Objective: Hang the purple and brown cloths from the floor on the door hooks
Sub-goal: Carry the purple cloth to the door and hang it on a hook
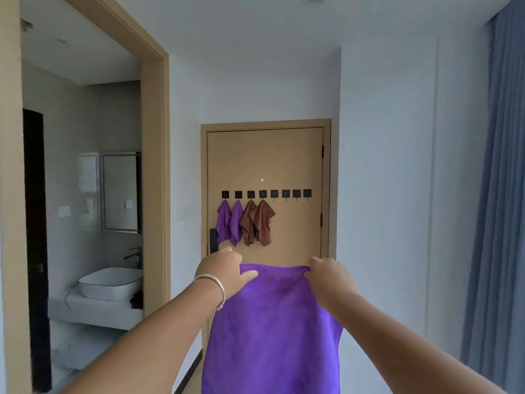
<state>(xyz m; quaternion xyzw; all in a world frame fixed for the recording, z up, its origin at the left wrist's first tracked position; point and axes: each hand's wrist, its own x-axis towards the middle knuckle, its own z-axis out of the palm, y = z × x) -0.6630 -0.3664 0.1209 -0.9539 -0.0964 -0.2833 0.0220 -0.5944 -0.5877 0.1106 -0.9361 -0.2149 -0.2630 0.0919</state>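
Left grip (224, 270) and right grip (329, 275) each pinch a top corner of the purple cloth (272, 331), which hangs lengthwise downward before the door (295, 160), below its hooks (285, 193).

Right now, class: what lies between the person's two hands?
In the head view, the top edge of a purple cloth stretches between the left hand and the right hand; each pinches one upper corner, and the cloth hangs down below.
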